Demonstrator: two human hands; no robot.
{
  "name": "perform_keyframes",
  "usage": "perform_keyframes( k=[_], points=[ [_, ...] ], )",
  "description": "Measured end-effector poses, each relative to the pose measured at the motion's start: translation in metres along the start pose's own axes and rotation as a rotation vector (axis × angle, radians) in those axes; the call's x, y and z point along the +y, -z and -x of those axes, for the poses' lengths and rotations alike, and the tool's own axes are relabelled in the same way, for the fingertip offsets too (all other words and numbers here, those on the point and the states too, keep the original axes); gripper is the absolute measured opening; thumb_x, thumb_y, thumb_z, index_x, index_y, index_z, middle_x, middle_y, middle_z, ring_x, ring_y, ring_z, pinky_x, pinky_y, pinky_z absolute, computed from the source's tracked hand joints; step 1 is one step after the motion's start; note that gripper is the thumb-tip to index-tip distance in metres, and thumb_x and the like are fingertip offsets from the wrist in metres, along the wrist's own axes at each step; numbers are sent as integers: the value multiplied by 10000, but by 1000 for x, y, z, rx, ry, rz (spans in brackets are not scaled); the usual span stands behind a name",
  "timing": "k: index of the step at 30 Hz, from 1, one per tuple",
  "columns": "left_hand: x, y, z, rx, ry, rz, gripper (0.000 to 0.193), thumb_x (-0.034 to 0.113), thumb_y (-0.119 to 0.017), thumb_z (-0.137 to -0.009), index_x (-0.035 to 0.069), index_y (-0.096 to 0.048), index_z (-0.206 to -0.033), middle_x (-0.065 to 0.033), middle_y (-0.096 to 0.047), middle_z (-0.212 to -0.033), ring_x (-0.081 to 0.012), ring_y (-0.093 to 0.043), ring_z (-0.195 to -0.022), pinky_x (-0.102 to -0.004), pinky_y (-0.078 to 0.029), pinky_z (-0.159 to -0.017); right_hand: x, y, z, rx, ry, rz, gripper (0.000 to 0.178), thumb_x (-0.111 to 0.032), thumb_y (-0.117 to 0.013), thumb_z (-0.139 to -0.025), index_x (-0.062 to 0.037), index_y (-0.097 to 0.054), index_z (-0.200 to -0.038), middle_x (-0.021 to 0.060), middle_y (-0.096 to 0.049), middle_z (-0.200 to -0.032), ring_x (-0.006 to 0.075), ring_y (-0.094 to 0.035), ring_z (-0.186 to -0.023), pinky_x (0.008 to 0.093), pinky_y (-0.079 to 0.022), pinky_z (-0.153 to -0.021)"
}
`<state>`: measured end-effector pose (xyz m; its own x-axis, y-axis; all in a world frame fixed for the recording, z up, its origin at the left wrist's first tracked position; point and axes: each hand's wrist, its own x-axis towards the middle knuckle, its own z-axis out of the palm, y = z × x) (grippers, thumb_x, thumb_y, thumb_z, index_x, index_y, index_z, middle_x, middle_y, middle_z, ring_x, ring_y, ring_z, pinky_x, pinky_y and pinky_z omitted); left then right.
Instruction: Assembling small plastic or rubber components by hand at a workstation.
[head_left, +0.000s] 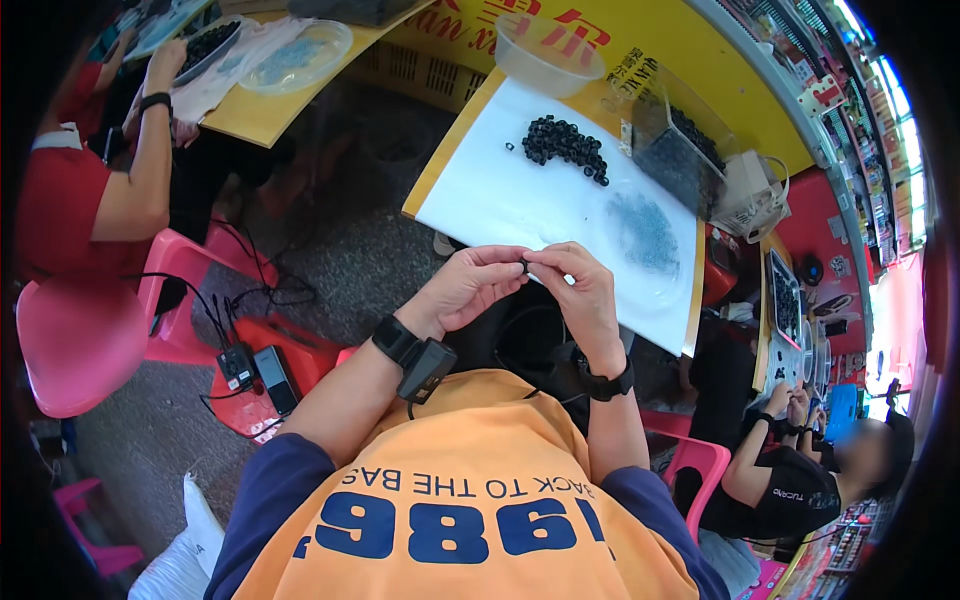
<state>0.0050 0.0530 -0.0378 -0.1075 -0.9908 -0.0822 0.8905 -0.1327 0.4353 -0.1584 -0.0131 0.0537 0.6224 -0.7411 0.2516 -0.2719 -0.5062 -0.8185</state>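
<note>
My left hand (475,287) and my right hand (582,292) meet in front of the near edge of a white-covered table (475,165). Between their fingertips they pinch a small black ring-like piece (525,267); its details are too small to make out. Both hands are closed on it, the left one with its lower fingers curled loosely. Farther off, on the white surface, lies a pile of similar small black pieces (565,143), with a single piece (510,146) apart to its left. Right of the pile spreads a patch of tiny blue-grey bits (645,232).
A clear tub (550,62) and a clear box (680,150) holding black pieces stand at the table's far side. A beige bag (752,195) sits beside the box. Left is a red stool (305,350) with devices and cables. Co-workers (120,205) sit left and right.
</note>
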Motion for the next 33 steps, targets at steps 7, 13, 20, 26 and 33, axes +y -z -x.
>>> perform_keyframes(
  k=[7,13,20,26,33],
  points=[
    [2,-3,2,38,72,-65,216,50,-679,-924,4,-663,-1134,-80,-694,-1068,-131,-667,-962,-261,-558,-878,13,8,2,-127,-268,-306,112,-29,-731,-859,11,-668,-942,3,-673,-787,55,-598,-707,201,-472,-654],
    [1,1,2,-57,131,-114,191,38,-639,-943,14,-670,-1130,-85,-702,-1041,-136,-684,-935,-266,-573,-856,28,8,3,-255,-300,-472,136,-18,-727,-861,-4,-628,-954,-13,-643,-805,44,-604,-732,178,-457,-649],
    [-3,4,3,-50,96,216,185,59,-609,-971,11,-640,-1147,-108,-687,-1054,-172,-686,-941,-247,-589,-834,35,8,-47,-333,-272,-510,228,-170,-606,-968,2,-641,-1115,-7,-631,-875,60,-527,-743,206,-438,-676],
    [5,13,-3,7,-49,406,199,55,-585,-985,4,-612,-1176,-124,-673,-1074,-182,-688,-947,-243,-606,-829,79,-15,-156,-21,129,287,237,-180,-612,-923,21,-725,-976,175,-689,-826,274,-640,-814,374,-508,-735],
    [15,13,-6,83,-117,466,184,32,-596,-973,2,-617,-1154,-113,-693,-1022,-182,-701,-952,-235,-617,-816,124,-50,-200,-45,184,778,191,-161,-662,-863,11,-719,-924,227,-657,-874,415,-628,-886,479,-502,-821]
  ],
)
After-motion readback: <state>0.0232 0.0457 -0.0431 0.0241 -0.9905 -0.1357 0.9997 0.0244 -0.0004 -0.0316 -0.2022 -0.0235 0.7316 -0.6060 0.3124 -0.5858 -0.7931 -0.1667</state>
